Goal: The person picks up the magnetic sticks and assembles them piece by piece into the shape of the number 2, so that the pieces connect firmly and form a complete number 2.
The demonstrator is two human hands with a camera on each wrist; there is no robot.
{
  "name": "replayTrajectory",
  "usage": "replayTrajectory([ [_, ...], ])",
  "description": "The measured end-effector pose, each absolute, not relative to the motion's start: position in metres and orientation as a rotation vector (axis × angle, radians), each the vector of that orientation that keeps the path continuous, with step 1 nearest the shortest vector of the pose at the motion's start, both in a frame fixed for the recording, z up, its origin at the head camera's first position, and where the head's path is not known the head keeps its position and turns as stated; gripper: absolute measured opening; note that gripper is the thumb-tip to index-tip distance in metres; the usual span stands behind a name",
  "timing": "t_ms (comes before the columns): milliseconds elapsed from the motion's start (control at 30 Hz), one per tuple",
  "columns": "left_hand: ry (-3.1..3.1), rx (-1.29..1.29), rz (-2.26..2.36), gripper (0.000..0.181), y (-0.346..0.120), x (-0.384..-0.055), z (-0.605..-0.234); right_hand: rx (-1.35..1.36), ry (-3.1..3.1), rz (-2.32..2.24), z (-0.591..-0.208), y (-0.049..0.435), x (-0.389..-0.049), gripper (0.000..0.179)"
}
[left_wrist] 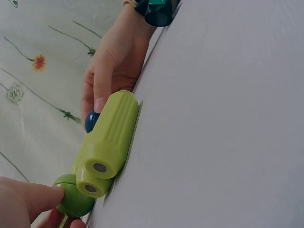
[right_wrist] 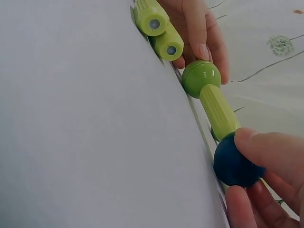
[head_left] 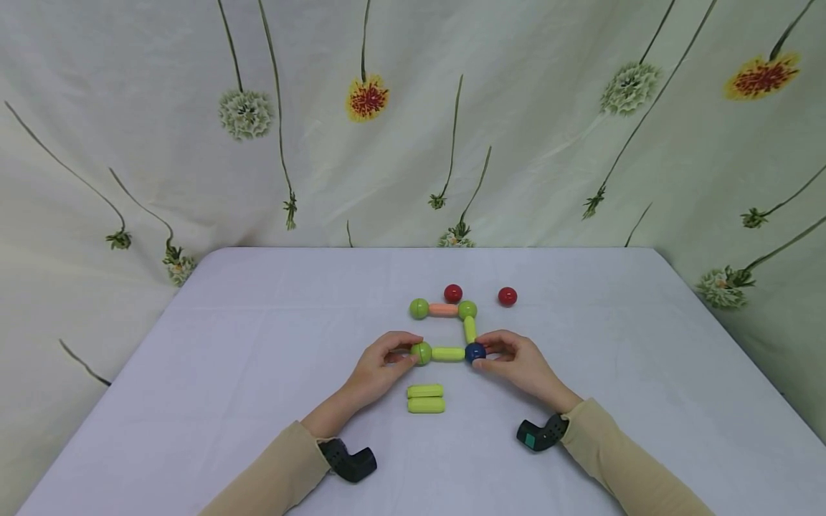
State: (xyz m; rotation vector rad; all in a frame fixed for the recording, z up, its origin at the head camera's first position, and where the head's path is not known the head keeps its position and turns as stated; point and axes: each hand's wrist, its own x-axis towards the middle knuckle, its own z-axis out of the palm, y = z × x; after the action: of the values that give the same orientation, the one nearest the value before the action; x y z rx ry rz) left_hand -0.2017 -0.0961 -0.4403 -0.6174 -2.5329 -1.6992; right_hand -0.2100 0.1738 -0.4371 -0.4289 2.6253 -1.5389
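My left hand [head_left: 386,365] pinches a green ball [head_left: 422,352] at the near left corner of a linked shape on the table. A yellow-green magnetic rod [head_left: 448,354] joins it to a dark blue ball [head_left: 475,352], which my right hand [head_left: 520,364] grips between thumb and fingers. From the blue ball a second yellow-green rod [head_left: 470,329] runs back to another green ball [head_left: 467,309]. An orange rod [head_left: 443,309] links that one to a green ball [head_left: 419,309] at the far left. In the right wrist view, the blue ball [right_wrist: 238,161] sits against the rod's end.
Two loose yellow-green rods [head_left: 425,398] lie side by side in front of the shape, metal discs showing in their ends [left_wrist: 99,167]. Behind it rest two red balls, one at left [head_left: 453,293] and one at right [head_left: 508,296]. A white cloth [head_left: 193,373] covers the table.
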Motion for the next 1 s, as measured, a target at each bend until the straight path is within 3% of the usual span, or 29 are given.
replayTrajectory([
  [367,-2.575,-0.55,-1.668,0.027,-0.088,-0.181,-0.405,-0.411,2.626,-1.567,-0.437,0.174,-0.21,0.039],
  [833,-2.566,-0.534,-1.7,0.026,-0.088,-0.182,-0.405,-0.362,2.72,-1.538,-0.417,0.167,-0.205,0.04],
  [1000,-2.57,-0.53,-1.691,0.025,-0.088,-0.182,-0.405,-0.462,2.79,-1.544,-0.408,0.154,-0.194,0.037],
])
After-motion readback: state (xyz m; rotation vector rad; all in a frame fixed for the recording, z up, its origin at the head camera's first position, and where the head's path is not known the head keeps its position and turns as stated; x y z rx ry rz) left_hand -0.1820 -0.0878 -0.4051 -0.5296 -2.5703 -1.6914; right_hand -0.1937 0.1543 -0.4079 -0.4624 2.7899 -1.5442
